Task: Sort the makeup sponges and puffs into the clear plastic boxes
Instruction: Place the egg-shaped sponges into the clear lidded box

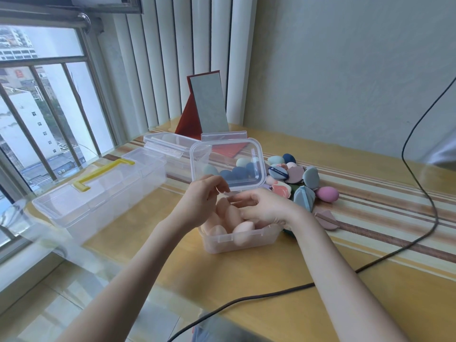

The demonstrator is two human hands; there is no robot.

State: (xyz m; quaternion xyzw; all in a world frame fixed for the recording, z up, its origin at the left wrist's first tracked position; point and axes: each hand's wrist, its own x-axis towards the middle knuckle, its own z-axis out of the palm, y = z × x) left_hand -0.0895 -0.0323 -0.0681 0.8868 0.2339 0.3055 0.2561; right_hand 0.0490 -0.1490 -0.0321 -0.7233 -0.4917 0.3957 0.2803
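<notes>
Several peach egg-shaped makeup sponges (pixel 243 229) already fill the small clear plastic box (pixel 240 239); right of it, a heap of mixed-colour sponges and puffs (pixel 299 180) awaits sorting. Above it, left hand (pixel 204 196) loosely curled, empty; right hand's (pixel 262 208) grip unclear.

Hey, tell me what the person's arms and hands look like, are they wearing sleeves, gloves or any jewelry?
Both forearms are bare as far as the picture shows: no sleeves on them, no gloves. The left hand and right hand show no rings, and neither wrist carries a watch or bracelet. No markings show. Nails are too small to judge.
</notes>
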